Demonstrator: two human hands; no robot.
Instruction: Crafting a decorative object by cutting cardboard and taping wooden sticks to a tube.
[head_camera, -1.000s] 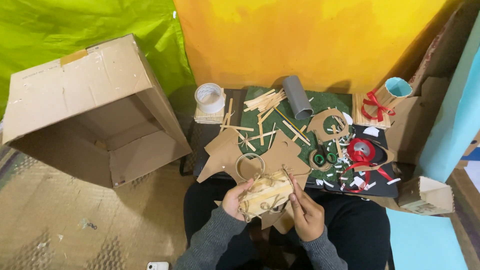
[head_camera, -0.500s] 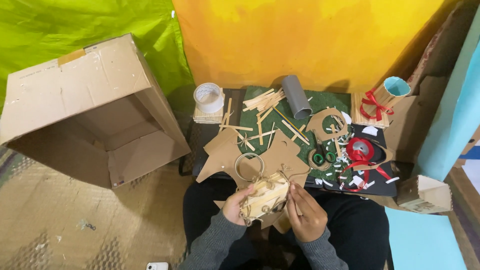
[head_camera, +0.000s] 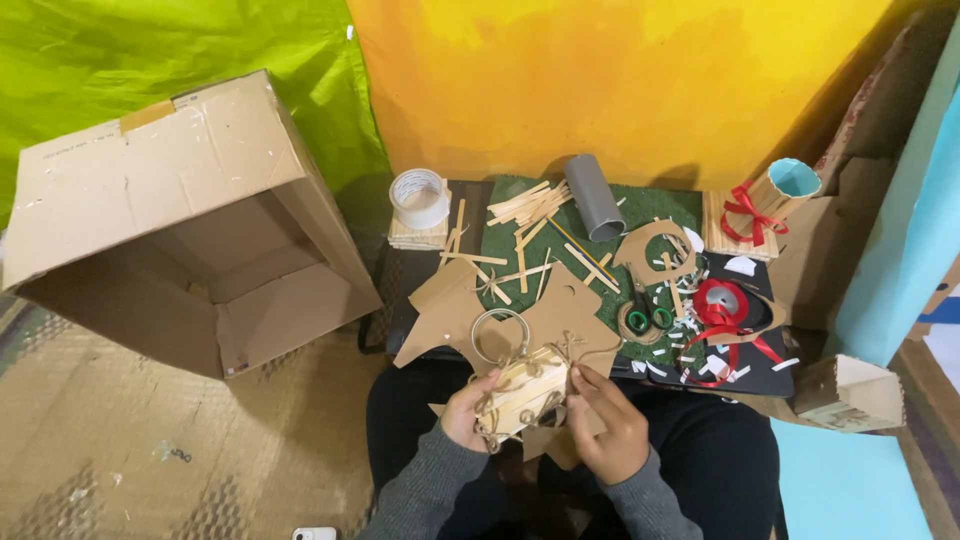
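Over my lap, both hands hold a small craft piece (head_camera: 522, 392) made of flat wooden sticks wound with jute twine. My left hand (head_camera: 467, 412) grips its lower left edge. My right hand (head_camera: 606, 430) holds the right side, fingers pinching at the twine near the top. A loop of twine (head_camera: 497, 335) lies just above the piece on a brown cardboard cut-out (head_camera: 560, 312). Loose wooden sticks (head_camera: 525, 240) are scattered on the green mat (head_camera: 655, 210) beyond.
A large open cardboard box (head_camera: 180, 220) lies on its side at left. On the low table: a white tape roll (head_camera: 418, 195), grey tube (head_camera: 592, 196), scissors (head_camera: 645, 318), red ribbon spool (head_camera: 722, 302) and a stick-wrapped cup (head_camera: 775, 192). A small box (head_camera: 850, 392) sits at right.
The craft piece has been turned slightly in my hands, and my right fingers have shifted up toward its top edge.
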